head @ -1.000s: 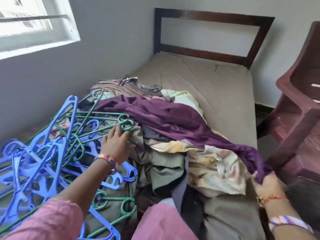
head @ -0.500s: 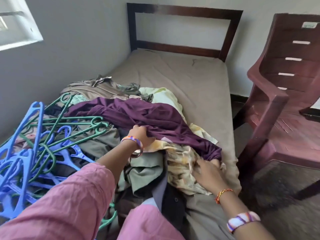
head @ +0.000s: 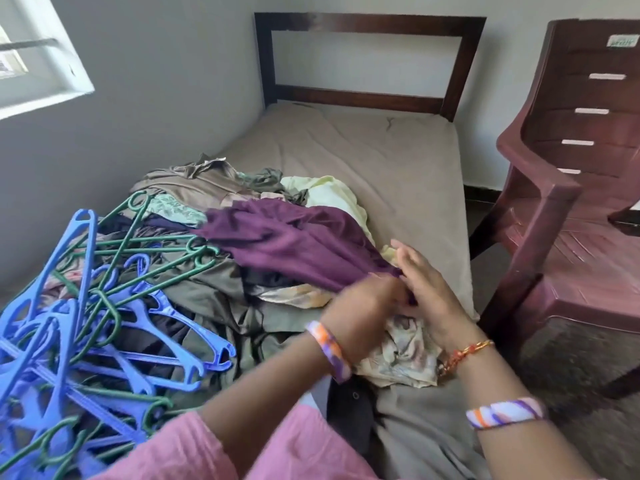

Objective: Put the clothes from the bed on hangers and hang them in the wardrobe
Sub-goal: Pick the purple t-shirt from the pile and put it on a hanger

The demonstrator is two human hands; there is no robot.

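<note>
Both hands are bunched together at one end of the purple garment (head: 298, 247), right at the near edge of the clothes pile (head: 221, 285) on the bed (head: 363, 157). The left hand (head: 360, 306) looks curled onto the purple fabric. The right hand (head: 422, 289) is pressed up against it with the fingers fairly straight, and it's blurry, so I honestly can't tell if it's pinching cloth or just steadying it.

If it were me: find the neckline or shoulder seam before lifting, since the rest of the garment trails away from the grip over the pile and will drag the yellowish printed piece (head: 401, 355) just under the hands with it. Lift up and shake it loose, then reach for a hanger.

The hangers (head: 104, 323), blue and green, are a tangled heap well off to the left of the grip, so expect to untangle one with one hand.

Writing-wise, there's a small sticker (head: 621, 41) on the maroon plastic chair (head: 571, 202), far side from the grip, too small to read.
</note>
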